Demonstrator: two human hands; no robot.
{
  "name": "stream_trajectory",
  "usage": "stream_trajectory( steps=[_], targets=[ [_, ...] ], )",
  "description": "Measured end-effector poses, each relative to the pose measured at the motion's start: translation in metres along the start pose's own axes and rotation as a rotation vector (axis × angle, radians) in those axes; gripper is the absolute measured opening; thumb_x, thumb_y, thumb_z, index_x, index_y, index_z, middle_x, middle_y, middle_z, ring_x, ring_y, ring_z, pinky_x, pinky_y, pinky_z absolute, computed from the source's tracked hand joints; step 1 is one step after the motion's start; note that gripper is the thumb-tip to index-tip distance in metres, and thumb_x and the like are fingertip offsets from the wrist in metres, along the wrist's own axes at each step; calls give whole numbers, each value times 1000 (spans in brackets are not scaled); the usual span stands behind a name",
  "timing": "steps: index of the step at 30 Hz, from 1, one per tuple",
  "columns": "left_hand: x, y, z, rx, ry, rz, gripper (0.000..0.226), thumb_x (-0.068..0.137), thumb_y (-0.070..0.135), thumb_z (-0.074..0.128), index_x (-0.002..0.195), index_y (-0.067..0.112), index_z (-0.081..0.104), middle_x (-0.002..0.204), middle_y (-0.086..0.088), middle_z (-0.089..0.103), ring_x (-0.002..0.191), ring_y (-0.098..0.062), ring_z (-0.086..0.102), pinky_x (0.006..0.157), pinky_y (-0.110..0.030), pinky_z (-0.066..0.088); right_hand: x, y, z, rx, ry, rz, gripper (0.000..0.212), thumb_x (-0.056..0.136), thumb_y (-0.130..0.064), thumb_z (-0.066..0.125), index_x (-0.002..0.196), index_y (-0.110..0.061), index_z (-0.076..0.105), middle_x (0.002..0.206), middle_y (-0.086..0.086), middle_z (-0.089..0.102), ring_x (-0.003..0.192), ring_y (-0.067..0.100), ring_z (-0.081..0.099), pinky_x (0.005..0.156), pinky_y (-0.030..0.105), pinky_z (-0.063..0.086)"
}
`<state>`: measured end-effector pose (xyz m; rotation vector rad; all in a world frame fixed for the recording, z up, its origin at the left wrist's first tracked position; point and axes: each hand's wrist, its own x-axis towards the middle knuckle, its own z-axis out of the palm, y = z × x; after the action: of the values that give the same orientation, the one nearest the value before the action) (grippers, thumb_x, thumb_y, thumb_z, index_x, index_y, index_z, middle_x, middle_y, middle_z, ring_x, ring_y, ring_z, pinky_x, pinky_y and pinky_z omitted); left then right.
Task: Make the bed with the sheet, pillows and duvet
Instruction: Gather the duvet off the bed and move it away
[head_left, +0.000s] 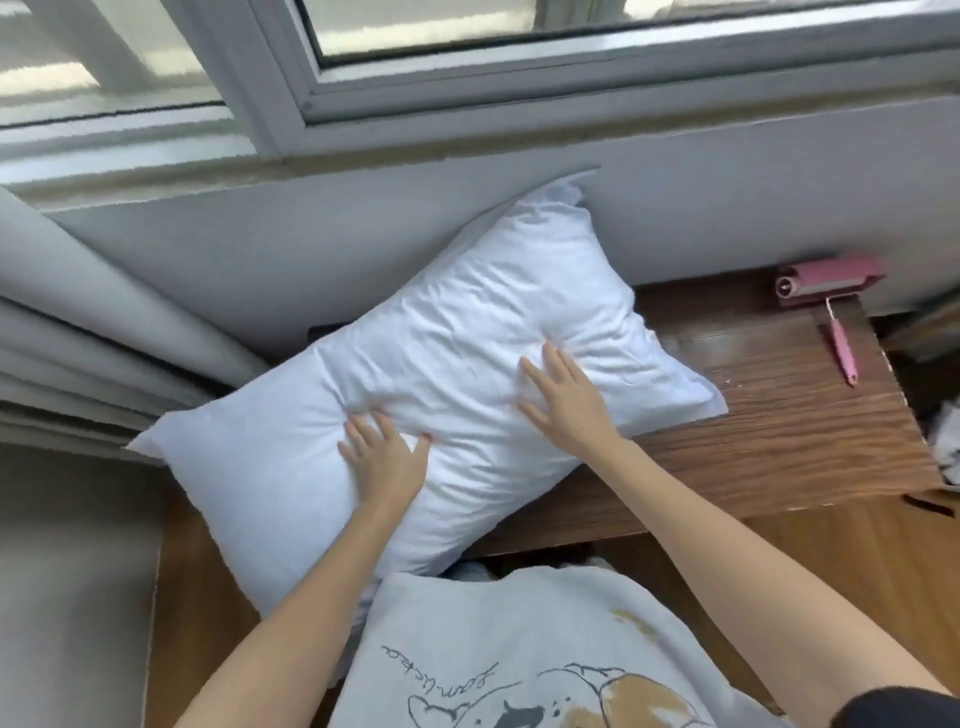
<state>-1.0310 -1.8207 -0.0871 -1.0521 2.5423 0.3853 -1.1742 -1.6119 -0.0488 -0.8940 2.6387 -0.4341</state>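
Note:
A large white pillow (447, 332) lies tilted across a dark wooden side table (769, 415) and leans against the grey wall under the window. My left hand (384, 457) presses flat on the pillow's lower middle, fingers spread. Farther right on the pillow rests my right hand (566, 400), palm down with its fingers apart. Neither hand grips the fabric. No sheet or duvet shows in this view.
A pink lint roller (831, 306) lies at the table's far right. Grey curtain folds (93, 332) hang at the left. A pale grey surface (67, 582) fills the lower left beside wood flooring (197, 613). A window frame (467, 88) runs along the top.

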Motion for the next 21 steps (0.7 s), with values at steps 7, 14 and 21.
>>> stream_trajectory(
  steps=[7, 14, 21],
  targets=[
    [-29, 89, 18, -50, 95, 343, 84, 94, 50, 46, 149, -6, 17, 154, -34, 11, 146, -43, 7, 116, -56, 10, -106, 66, -8, 189, 17, 402, 66, 98, -47, 43, 153, -27, 14, 160, 7, 11, 146, 24, 16, 111, 38, 31],
    [-93, 267, 72, 48, -110, 867, 65, 98, 40, 48, 151, 11, 25, 159, -16, 16, 146, -32, 16, 119, -45, 20, -268, 188, -12, 424, 191, 867, 62, 98, -47, 43, 152, -28, 18, 160, 0, 16, 146, 19, 13, 114, 43, 27],
    [-256, 449, 157, 85, -345, 1172, 55, 101, 43, 39, 151, 20, 28, 158, -1, 24, 145, -18, 22, 116, -33, 22, -434, 310, -30, 629, 426, 1171, 58, 99, -40, 46, 150, -24, 25, 157, 1, 23, 144, 20, 20, 115, 38, 22]
  ],
)
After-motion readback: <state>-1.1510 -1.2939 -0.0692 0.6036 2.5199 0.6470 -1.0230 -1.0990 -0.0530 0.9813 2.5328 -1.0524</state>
